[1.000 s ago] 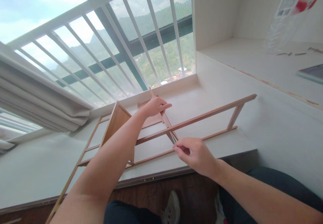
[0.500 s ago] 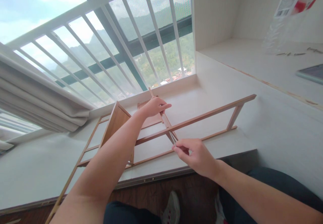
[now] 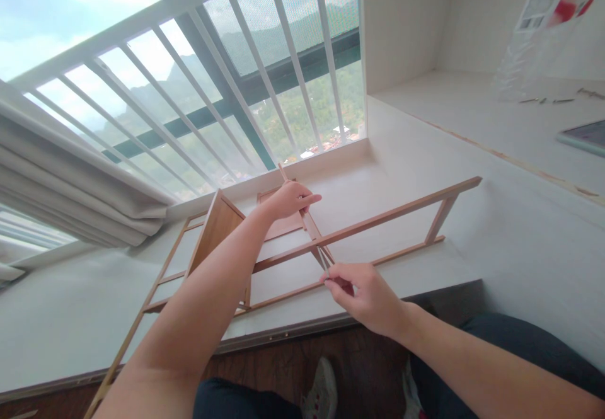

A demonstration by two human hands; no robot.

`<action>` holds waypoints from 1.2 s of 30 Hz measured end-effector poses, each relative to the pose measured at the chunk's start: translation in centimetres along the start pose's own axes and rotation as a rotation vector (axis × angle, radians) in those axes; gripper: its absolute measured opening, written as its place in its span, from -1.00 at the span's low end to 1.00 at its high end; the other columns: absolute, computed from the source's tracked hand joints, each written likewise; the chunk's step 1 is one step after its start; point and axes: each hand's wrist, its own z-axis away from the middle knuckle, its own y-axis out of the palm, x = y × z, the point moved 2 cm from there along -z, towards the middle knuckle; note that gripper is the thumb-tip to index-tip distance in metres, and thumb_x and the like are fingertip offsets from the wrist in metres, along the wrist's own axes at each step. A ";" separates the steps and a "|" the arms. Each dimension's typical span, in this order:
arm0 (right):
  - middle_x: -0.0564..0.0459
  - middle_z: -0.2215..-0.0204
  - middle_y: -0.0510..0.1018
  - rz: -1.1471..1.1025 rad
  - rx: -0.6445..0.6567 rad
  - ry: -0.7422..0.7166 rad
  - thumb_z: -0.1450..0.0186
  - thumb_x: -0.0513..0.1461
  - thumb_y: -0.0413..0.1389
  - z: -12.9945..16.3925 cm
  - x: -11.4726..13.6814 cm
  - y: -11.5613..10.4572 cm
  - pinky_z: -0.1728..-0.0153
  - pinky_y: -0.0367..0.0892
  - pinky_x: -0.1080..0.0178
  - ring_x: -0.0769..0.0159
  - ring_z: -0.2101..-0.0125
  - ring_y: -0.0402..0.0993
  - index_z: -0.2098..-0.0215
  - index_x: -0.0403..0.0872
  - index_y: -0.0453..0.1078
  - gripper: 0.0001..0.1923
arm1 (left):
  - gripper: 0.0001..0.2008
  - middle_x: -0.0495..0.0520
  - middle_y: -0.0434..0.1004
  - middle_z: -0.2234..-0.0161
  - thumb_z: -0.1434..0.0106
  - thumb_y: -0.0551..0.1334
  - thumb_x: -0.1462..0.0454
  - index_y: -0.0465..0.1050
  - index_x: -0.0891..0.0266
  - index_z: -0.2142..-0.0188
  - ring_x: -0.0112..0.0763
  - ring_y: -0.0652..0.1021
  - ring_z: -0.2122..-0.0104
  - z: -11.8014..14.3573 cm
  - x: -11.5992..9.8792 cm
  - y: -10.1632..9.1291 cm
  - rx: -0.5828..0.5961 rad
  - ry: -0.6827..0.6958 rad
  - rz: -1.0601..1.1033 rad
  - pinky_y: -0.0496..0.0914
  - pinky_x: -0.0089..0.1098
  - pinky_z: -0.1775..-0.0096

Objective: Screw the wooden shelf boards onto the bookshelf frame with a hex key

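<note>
Left hand [image 3: 289,200] gripping wooden slat [image 3: 309,227], right hand [image 3: 366,296] pinching its lower end

A wooden frame [image 3: 378,220] lay across the sill [image 3: 70,305], in front of the window bars [image 3: 227,85]. The left hand [image 3: 289,198] sat at the far end of a slat [image 3: 309,225], the right hand [image 3: 366,296] at its near end — the slat crossed under the frame's long rail. A curtain [image 3: 70,179] hung at the left; a shelf [image 3: 496,123] stood to the right — a plastic bag [image 3: 534,47] on it.
</note>
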 end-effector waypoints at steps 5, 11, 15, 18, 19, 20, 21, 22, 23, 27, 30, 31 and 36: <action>0.12 0.55 0.48 0.015 0.055 -0.030 -0.35 -0.25 0.09 -0.1 -0.4 0.3 0.46 0.20 0.37 0.43 0.54 0.30 0.28 -0.08 0.51 -0.85 | -0.44 0.02 0.50 0.64 -0.34 0.12 -0.04 0.42 0.24 0.67 -0.50 0.44 0.58 0.0 0.1 0.0 0.006 -0.005 -0.019 0.33 -0.45 0.33; 0.13 0.58 0.45 -0.092 0.032 0.025 -0.36 -0.23 0.09 -0.6 -0.8 0.1 0.47 0.23 0.38 0.43 0.56 0.29 0.27 -0.10 0.53 -0.82 | -0.44 0.00 0.47 0.66 -0.35 0.12 -0.02 0.40 0.24 0.69 -0.51 0.40 0.61 0.0 -0.3 0.0 0.014 -0.003 -0.047 0.32 -0.42 0.31; 0.10 0.55 0.48 -0.103 0.036 -0.005 -0.36 -0.21 0.09 -0.4 -0.5 -0.1 0.46 0.26 0.37 0.43 0.55 0.30 0.26 -0.11 0.54 -0.81 | -0.42 0.01 0.46 0.67 -0.35 0.11 -0.03 0.39 0.23 0.70 -0.50 0.39 0.61 0.1 -0.7 0.0 -0.002 -0.008 -0.042 0.31 -0.40 0.32; 0.10 0.54 0.49 -0.113 0.057 -0.022 -0.37 -0.18 0.11 -0.4 -0.4 -0.2 0.45 0.27 0.37 0.43 0.54 0.31 0.28 -0.11 0.53 -0.80 | -0.43 0.01 0.46 0.67 -0.34 0.12 -0.03 0.39 0.23 0.70 -0.49 0.39 0.61 0.1 -0.7 0.1 -0.002 -0.012 -0.025 0.31 -0.39 0.31; 0.10 0.54 0.49 -0.109 0.052 -0.024 -0.37 -0.16 0.11 -0.5 -0.4 -0.2 0.45 0.27 0.37 0.43 0.54 0.31 0.28 -0.10 0.53 -0.79 | -0.43 0.01 0.47 0.67 -0.34 0.13 -0.03 0.39 0.22 0.71 -0.50 0.39 0.61 0.1 -0.7 0.1 -0.001 -0.010 -0.024 0.31 -0.39 0.31; 0.11 0.55 0.48 -0.100 0.038 -0.028 -0.38 -0.14 0.11 -0.5 -0.4 -0.3 0.45 0.27 0.37 0.43 0.54 0.31 0.28 -0.10 0.52 -0.78 | -0.43 0.01 0.47 0.67 -0.34 0.13 -0.03 0.39 0.22 0.71 -0.50 0.39 0.61 0.1 -0.7 0.1 0.000 -0.007 -0.026 0.31 -0.39 0.30; 0.11 0.55 0.47 -0.086 0.021 -0.033 -0.39 -0.13 0.10 -0.6 -0.5 -0.3 0.45 0.26 0.36 0.43 0.54 0.30 0.29 -0.10 0.52 -0.76 | -0.42 0.01 0.48 0.67 -0.34 0.12 -0.03 0.39 0.22 0.70 -0.50 0.39 0.61 0.0 -0.6 0.1 0.002 -0.003 -0.029 0.31 -0.39 0.30; 0.10 0.54 0.47 -0.069 0.003 -0.040 -0.40 -0.11 0.09 -0.6 -0.5 -0.4 0.45 0.25 0.36 0.43 0.54 0.29 0.31 -0.10 0.51 -0.74 | -0.42 0.01 0.48 0.67 -0.35 0.12 -0.04 0.39 0.22 0.70 -0.50 0.39 0.61 0.0 -0.6 0.1 0.004 0.001 -0.031 0.31 -0.40 0.29; 0.10 0.54 0.46 -0.050 -0.012 -0.051 -0.41 -0.11 0.07 -0.6 -0.5 -0.4 0.44 0.24 0.35 0.43 0.53 0.28 0.34 -0.10 0.49 -0.72 | -0.42 0.00 0.47 0.67 -0.35 0.11 -0.04 0.39 0.22 0.70 -0.50 0.39 0.61 0.0 -0.6 0.1 0.006 0.004 -0.033 0.31 -0.40 0.29; 0.12 0.56 0.37 0.029 -0.002 -0.161 -0.45 -0.15 0.02 -0.3 -0.3 -0.2 0.42 0.20 0.33 0.42 0.52 0.21 0.42 -0.09 0.37 -0.69 | -0.42 0.00 0.47 0.67 -0.34 0.13 -0.04 0.39 0.22 0.71 -0.50 0.40 0.61 0.1 -0.6 0.1 -0.008 0.007 -0.024 0.31 -0.39 0.30; 0.12 0.55 0.34 0.070 0.031 -0.282 -0.45 -0.20 0.00 -0.1 0.1 -0.2 0.41 0.17 0.32 0.41 0.52 0.19 0.42 -0.07 0.32 -0.73 | -0.43 -0.01 0.46 0.68 -0.33 0.13 -0.04 0.39 0.22 0.71 -0.49 0.40 0.61 0.1 -0.6 0.1 -0.009 -0.002 -0.021 0.31 -0.39 0.30; 0.12 0.55 0.34 0.079 0.024 -0.304 -0.45 -0.22 0.00 -0.1 0.2 -0.3 0.41 0.17 0.32 0.41 0.52 0.19 0.41 -0.07 0.31 -0.74 | -0.42 0.00 0.46 0.68 -0.34 0.12 -0.04 0.39 0.22 0.71 -0.49 0.40 0.61 0.1 -0.6 0.1 -0.004 -0.006 -0.025 0.31 -0.39 0.30; 0.12 0.52 0.35 0.133 -0.030 -0.327 -0.46 -0.23 -0.02 -0.5 0.4 -0.9 0.40 0.15 0.32 0.40 0.50 0.22 0.38 -0.05 0.27 -0.77 | -0.43 0.00 0.44 0.68 -0.33 0.12 -0.03 0.39 0.22 0.71 -0.50 0.39 0.61 0.0 -0.7 0.1 -0.011 0.008 -0.031 0.31 -0.40 0.32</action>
